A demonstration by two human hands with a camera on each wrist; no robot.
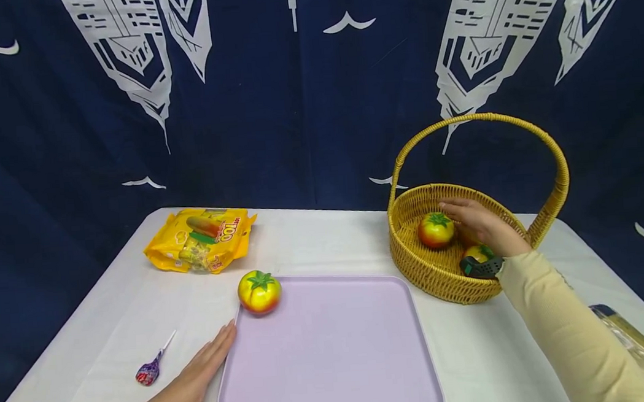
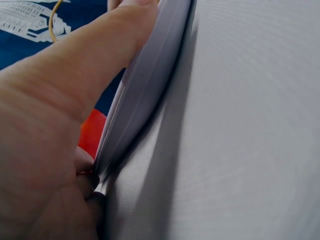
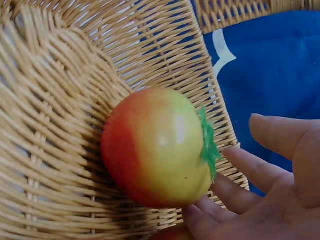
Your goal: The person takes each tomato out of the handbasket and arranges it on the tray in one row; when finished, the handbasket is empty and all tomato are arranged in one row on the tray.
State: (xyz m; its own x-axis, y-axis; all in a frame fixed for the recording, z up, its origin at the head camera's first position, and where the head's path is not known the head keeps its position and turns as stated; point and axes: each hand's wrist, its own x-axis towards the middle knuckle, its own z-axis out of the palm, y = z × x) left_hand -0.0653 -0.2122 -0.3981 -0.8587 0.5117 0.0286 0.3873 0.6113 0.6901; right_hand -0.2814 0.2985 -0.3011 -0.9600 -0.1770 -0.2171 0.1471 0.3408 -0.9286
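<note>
Right wrist: fingers (image 3: pixel 259 167) beside the tomato (image 3: pixel 155 147), contact unclear.

In the head view, soft, even light makes the table (image 1: pixel 324 241) bright around the left hand (image 1: pixel 192 387) and right hand (image 1: pixel 478 223); the curtain (image 1: pixel 307 134) beyond them is dark. Beside the right sleeve (image 1: pixel 581 326), a plastic wrap (image 1: pixel 638 344) gives some glare. The left wrist view is dimmer and a little soft, with grey shadow along the tray (image 2: pixel 145 90). Before the right hand, the fruit (image 3: pixel 150 150) carries small white reflections, and the basket (image 3: pixel 55 150) past it is shaded.
</note>
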